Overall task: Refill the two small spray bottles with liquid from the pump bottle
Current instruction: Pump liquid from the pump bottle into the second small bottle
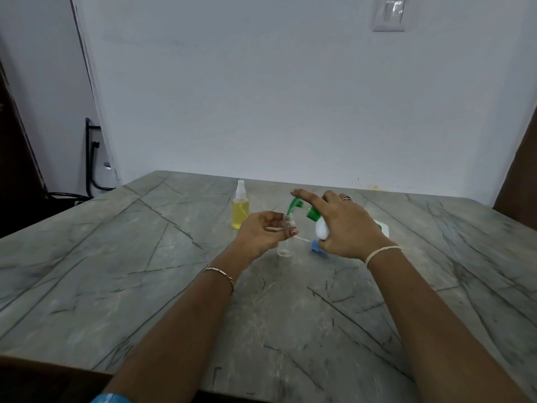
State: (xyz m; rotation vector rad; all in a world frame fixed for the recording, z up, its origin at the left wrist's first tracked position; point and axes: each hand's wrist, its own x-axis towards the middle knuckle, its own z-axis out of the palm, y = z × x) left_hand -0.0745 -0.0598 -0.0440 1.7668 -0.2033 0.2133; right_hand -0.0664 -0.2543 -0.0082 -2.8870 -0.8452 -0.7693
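2 bare forearms [186,312] reach forward. The left hand [261,234] curls thumb and fingers round a small clear bottle [287,221]; beside it, the right hand [348,225] wraps a white pump bottle [322,230], index finger [308,196] stretched straight over the pump head [295,206].

Marble table [145,271] carries yellow spray bottle [240,212], blue cap [315,245]

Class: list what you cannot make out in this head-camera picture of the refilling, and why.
Head view:
Pump bottle: body mostly behind the right hand; fill level hidden.
Clear bottle: left hand covers its middle; contents too small to tell.
Blue piece: partly under the right hand; unidentifiable.
White object: mostly behind the right hand.
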